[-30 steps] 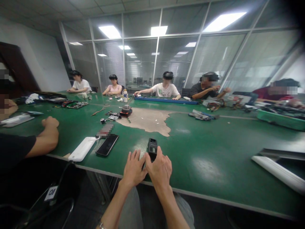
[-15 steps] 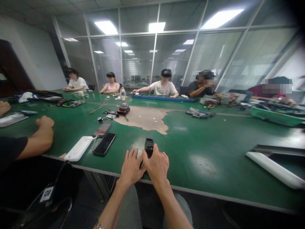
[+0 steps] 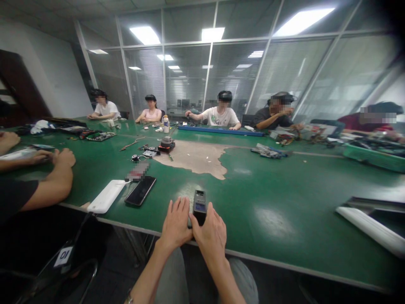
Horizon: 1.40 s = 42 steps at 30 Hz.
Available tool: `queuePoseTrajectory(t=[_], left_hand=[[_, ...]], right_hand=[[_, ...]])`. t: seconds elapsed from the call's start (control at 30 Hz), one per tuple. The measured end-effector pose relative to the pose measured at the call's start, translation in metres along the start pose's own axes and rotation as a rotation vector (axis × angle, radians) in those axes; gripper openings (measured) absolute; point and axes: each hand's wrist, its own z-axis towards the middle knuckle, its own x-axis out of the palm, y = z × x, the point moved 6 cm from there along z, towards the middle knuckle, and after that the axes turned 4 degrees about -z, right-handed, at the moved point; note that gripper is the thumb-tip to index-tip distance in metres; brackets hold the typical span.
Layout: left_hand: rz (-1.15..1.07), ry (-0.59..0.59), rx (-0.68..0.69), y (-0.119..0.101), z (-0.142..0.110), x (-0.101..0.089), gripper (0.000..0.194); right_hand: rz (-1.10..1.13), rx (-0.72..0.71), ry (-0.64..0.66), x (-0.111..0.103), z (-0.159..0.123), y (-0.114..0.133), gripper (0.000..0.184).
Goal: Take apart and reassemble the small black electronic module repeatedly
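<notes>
A small black box-shaped device (image 3: 200, 207) with a little screen on its face stands near the table's front edge. My right hand (image 3: 211, 226) has it between thumb and fingers, the thumb at its left side and the fingers at its right. Just left of the device, my left hand (image 3: 177, 223) rests on the table with its fingers stretched out. The two hands nearly meet at the thumbs, and the device's lower part is partly hidden behind them.
On the green table (image 3: 247, 202), a black phone (image 3: 141, 191) and a white power bank-like slab (image 3: 106, 196) lie to the left. A white-edged frame (image 3: 370, 226) is at right, a green basket (image 3: 373, 158) behind it. Co-workers sit around; a neighbour's arm (image 3: 55, 185) is at left.
More of the device's face and screen shows as my right hand's fingers sit lower around it. At left, the neighbour's hands have come together. The view has shifted slightly.
</notes>
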Motion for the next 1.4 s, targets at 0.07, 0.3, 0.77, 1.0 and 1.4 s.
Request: queuePoseTrajectory(t=[0.07, 0.3, 0.77, 1.0, 1.4], left_hand=[[0.004, -0.008, -0.012, 0.001, 0.0, 0.0, 0.074], [0.041, -0.019, 0.017, -0.001, 0.001, 0.001, 0.064], [0.051, -0.038, 0.021, -0.003, 0.003, 0.001, 0.063], [0.063, -0.034, 0.034, -0.007, 0.004, -0.001, 0.063], [0.055, -0.021, 0.023, -0.006, 0.004, 0.003, 0.065]], right_hand=[[0.017, 0.008, -0.004, 0.001, 0.001, -0.001, 0.074], [0.142, 0.002, -0.018, -0.005, 0.006, 0.002, 0.044], [0.173, 0.051, -0.169, -0.027, 0.015, -0.063, 0.063], [0.061, 0.03, -0.166, -0.014, 0.006, -0.073, 0.063], [0.054, 0.05, -0.193, -0.012, 0.001, -0.077, 0.088]])
